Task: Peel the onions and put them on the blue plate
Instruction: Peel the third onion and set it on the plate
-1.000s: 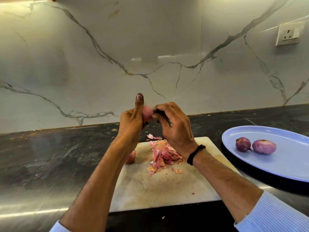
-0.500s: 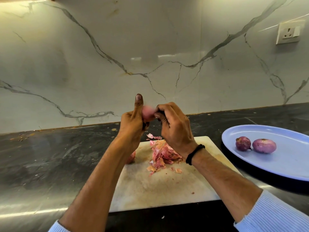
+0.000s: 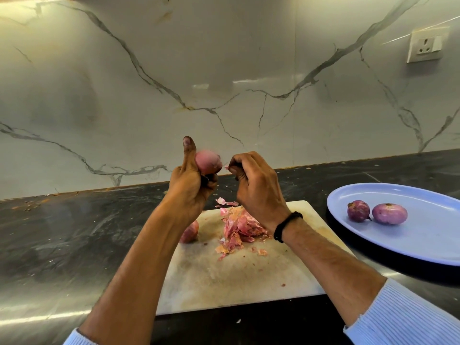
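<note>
My left hand (image 3: 189, 188) grips a pinkish onion (image 3: 207, 161) above the back of the white cutting board (image 3: 224, 277), thumb pointing straight up. Just to its right, my right hand (image 3: 254, 185) has its fingers curled and pinches a small scrap of onion skin (image 3: 227, 167), a short gap from the onion. Another onion (image 3: 191, 232) lies on the board, partly hidden by my left forearm. Two peeled onions (image 3: 358, 210) (image 3: 389, 213) rest on the blue plate (image 3: 423, 247) at the right.
A heap of pink onion skins (image 3: 239, 227) lies in the middle of the board. The dark stone counter (image 3: 74, 232) runs to a marble wall. A wall socket (image 3: 425, 47) is at the upper right. The plate sits close to the board's right edge.
My right hand has pulled away to the right from the onion with a scrap of skin. More of the onion now shows in my left hand.
</note>
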`<state>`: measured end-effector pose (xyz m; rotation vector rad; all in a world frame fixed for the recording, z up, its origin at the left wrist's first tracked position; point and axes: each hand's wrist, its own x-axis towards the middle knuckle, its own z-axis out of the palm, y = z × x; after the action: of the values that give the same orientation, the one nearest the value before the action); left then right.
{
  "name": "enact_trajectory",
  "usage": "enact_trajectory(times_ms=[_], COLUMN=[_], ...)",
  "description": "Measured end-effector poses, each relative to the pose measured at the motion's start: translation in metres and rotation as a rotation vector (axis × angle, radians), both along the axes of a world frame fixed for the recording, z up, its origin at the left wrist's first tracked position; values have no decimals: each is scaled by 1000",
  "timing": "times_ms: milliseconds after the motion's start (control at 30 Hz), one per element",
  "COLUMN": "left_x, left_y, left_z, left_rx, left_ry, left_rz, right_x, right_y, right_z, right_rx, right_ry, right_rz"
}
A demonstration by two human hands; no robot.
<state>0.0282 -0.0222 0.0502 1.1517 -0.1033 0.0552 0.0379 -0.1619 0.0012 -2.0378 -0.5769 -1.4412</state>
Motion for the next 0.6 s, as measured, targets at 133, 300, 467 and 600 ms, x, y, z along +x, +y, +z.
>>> enact_trajectory(times_ms=[133, 300, 467, 600], left_x=[0, -1, -5, -8], left_y=[3, 1, 1, -2], left_z=[1, 3, -2, 0], left_rx=[-54, -10, 85, 189], left_ry=[39, 39, -24, -53], left_rz=[31, 57, 42, -26], right_x=[-1, -9, -9, -6], right_y=[0, 1, 2, 1], right_z=[2, 9, 7, 5], right_rx=[23, -11, -76, -57], right_ry=[-1, -40, -105, -137], right_rz=[-7, 76, 77, 39])
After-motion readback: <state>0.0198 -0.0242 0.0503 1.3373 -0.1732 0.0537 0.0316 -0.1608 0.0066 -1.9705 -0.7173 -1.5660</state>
